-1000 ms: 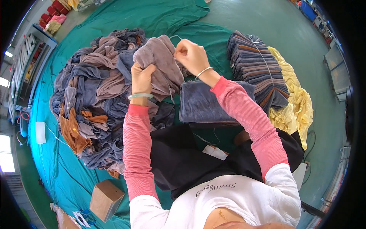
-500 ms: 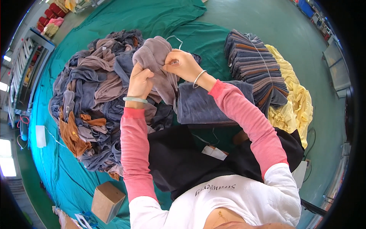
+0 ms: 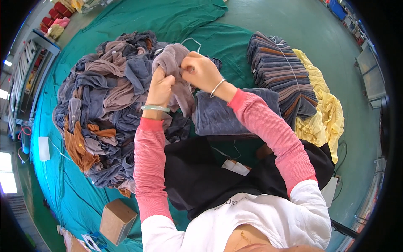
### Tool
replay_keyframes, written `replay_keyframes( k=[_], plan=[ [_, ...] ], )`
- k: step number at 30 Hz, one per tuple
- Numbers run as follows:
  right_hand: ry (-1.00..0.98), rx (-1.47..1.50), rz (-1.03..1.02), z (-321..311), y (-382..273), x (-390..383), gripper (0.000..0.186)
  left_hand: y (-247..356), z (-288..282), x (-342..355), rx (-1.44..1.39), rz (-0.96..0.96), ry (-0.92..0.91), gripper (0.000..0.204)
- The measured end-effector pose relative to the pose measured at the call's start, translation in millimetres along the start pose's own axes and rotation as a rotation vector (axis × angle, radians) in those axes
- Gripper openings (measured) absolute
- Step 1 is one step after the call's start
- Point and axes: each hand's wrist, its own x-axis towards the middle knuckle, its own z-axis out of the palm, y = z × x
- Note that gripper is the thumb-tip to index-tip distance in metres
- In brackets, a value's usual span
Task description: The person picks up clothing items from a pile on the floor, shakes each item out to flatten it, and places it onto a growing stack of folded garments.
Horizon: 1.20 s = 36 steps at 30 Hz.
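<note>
A mauve-grey plush towel [image 3: 181, 95] hangs bunched between my two hands, above the right edge of a big loose heap. My left hand [image 3: 160, 89] is closed on its left side, with the cloth folded over the fingers. My right hand [image 3: 203, 72] pinches its right edge, thumb and index finger curled together. Just below and to the right lies a flat folded stack of blue-grey towels [image 3: 235, 112]. The loose heap of towels [image 3: 111, 98] in grey, mauve and rust brown spreads out on the left.
A tied row of folded towels [image 3: 279, 69] stands at the right, against crumpled yellow fabric [image 3: 325, 113]. Green sheeting [image 3: 184, 21] covers the floor. A cardboard box [image 3: 118, 221] sits at lower left. A white paper piece [image 3: 236, 167] lies by my black-clothed legs.
My left hand has shifted slightly right, nearer my right hand. The held towel's top has dropped a little and bunched between them. Both hands keep their hold.
</note>
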Motion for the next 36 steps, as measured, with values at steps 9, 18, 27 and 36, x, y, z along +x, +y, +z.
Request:
replay_keyframes(
  k=[9,18,27,36],
  plan=[
    [-0.1,1.715,0.535,-72.8,96.4,31.4,0.011,12.5,-82.9,15.3,-0.07,-0.092,0.345,0.037],
    [0.244,0.996,0.277,-99.3,55.3,40.9,0.015,34.0,-40.7,16.6,0.399,0.364,0.257,0.033],
    [0.41,0.737,0.35,-173.6,117.4,-3.8,0.014,7.6,-51.4,31.9,0.197,-0.075,0.38,0.023],
    [0.577,0.779,0.521,-238.6,140.7,-60.0,0.006,-8.8,-4.8,50.0,-0.151,-0.072,0.128,0.035]
  ],
)
